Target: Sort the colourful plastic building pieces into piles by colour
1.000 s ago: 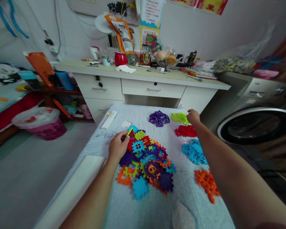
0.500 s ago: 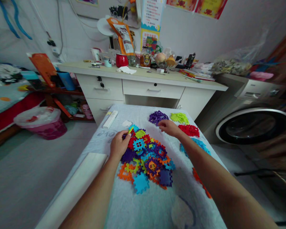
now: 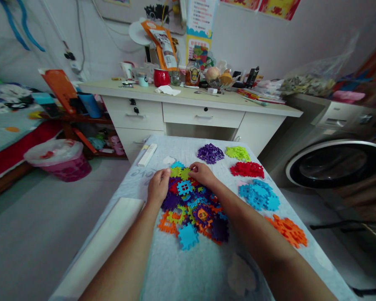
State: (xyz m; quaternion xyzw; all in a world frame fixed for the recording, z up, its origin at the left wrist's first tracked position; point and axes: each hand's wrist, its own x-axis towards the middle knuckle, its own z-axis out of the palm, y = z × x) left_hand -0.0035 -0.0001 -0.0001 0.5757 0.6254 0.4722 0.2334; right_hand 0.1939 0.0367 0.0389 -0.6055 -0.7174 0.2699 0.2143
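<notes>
My left hand pinches a lime-green interlocking plastic tile at the far left of a mixed heap. The fingers of my right hand are closed at the edge of a second lime-green tile, right beside the first. Below both hands spreads the heap of notched tiles: a light-blue window tile, a purple tile with an orange centre, a plain light-blue tile and an orange one. My right forearm covers part of the heap's right side.
Sorted piles line the right side: purple, lime green, red, light blue, orange. A long white box lies at the far left of the cloth-covered table. Beyond stands a white desk.
My right hand has moved left from the purple pile to the lime-green tile on the heap. The tile in my left hand has turned from edge-on to flatter.
</notes>
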